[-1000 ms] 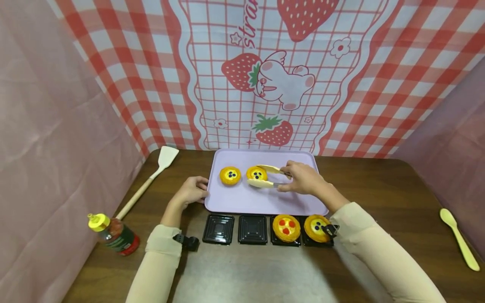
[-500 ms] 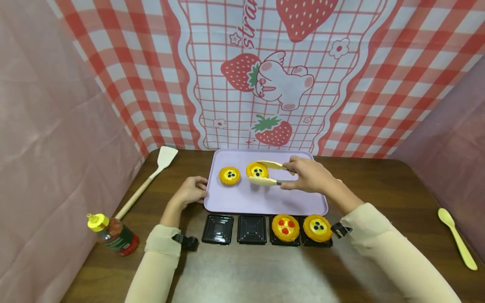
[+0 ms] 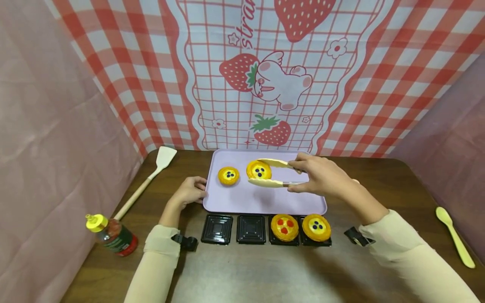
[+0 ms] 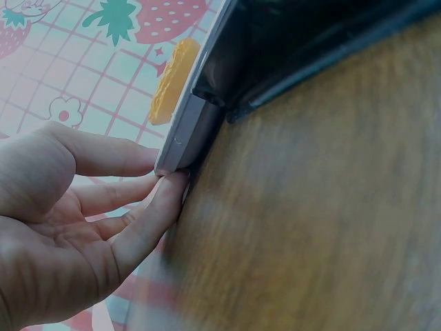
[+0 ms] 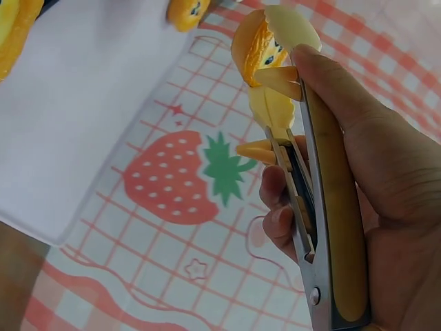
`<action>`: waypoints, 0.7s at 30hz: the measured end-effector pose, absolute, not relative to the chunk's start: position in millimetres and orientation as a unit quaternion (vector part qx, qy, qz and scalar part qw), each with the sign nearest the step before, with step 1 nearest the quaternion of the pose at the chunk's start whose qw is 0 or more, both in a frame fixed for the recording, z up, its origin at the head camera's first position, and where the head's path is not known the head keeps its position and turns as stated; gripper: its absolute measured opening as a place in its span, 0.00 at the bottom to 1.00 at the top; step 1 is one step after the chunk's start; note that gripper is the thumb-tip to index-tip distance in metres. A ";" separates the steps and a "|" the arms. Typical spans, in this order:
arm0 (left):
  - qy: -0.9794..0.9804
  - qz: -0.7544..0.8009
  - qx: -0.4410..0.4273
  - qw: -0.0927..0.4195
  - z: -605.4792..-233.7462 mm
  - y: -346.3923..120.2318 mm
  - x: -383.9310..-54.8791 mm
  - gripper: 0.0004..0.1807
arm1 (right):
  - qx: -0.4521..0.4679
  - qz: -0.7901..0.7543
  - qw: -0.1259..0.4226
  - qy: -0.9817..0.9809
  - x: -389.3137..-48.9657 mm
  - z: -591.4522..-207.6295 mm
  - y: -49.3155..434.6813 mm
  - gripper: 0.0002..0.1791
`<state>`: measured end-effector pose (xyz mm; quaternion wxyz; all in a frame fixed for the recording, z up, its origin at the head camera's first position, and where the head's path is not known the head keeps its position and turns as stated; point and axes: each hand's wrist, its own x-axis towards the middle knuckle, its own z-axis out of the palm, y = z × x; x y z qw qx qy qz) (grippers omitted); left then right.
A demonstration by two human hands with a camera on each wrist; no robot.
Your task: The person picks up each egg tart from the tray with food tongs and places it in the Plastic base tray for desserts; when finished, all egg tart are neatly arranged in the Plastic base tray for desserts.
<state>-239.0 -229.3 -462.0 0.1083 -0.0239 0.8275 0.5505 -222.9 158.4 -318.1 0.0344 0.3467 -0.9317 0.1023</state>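
Note:
My right hand (image 3: 320, 174) grips a pair of tongs (image 3: 267, 183) with cream tips and metal-edged handles. Between the tips is a blueberry-topped tart (image 3: 259, 170), raised above the lilac tray (image 3: 235, 202), its shadow on the tray below. The right wrist view shows the tart (image 5: 249, 48) squeezed by the tongs (image 5: 334, 207). A second blueberry tart (image 3: 228, 176) lies at the tray's left side. At the tray's left edge my left hand (image 3: 189, 190) pinches the rim; the left wrist view has thumb and fingers meeting around the tray edge (image 4: 186, 134).
Along the tray's front stand two bare black square bases (image 3: 217, 229), then one under a strawberry-topped tart (image 3: 284, 227) and one under a blueberry tart (image 3: 316, 227). A spatula (image 3: 145, 183) and sauce bottle (image 3: 113, 235) are left, a yellow spoon (image 3: 456, 237) right.
The right hand has risen slightly and shifted right with the tongs, and the tart between their tips has come up off the tray. The left hand stays at the tray edge.

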 end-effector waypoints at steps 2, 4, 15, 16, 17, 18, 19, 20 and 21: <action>0.828 0.550 -0.023 0.108 -461.9 -229.5 -239.1 0.26 | 0.355 0.101 0.035 -0.929 -217.5 -314.9 160.2 0.36; 0.828 0.550 -0.021 0.108 -462.0 -229.7 -239.2 0.26 | 0.365 0.102 0.034 -0.925 -212.1 -312.8 161.6 0.36; 0.826 0.553 -0.024 0.110 -463.8 -231.2 -239.5 0.27 | 0.409 0.084 0.016 -0.908 -187.3 -312.8 162.1 0.35; 0.825 0.554 -0.026 0.110 -463.9 -231.0 -239.6 0.26 | 0.413 0.081 0.012 -0.907 -185.8 -313.5 161.6 0.35; 0.824 0.556 -0.028 0.110 -463.9 -230.8 -239.6 0.26 | 0.416 0.079 0.009 -0.906 -184.3 -314.4 161.1 0.36; 0.823 0.557 -0.027 0.111 -463.9 -230.7 -239.7 0.26 | 0.419 0.078 0.006 -0.905 -182.7 -315.3 160.4 0.36; 0.823 0.556 -0.024 0.111 -463.9 -230.5 -239.7 0.27 | 0.420 0.077 0.003 -0.904 -181.1 -316.4 160.0 0.36; 0.823 0.556 -0.022 0.112 -463.6 -230.2 -239.8 0.27 | 0.422 0.076 -0.001 -0.903 -179.6 -317.7 159.5 0.35; 0.822 0.557 -0.024 0.112 -463.4 -230.0 -239.8 0.27 | 0.424 0.076 -0.005 -0.902 -178.1 -319.1 158.9 0.35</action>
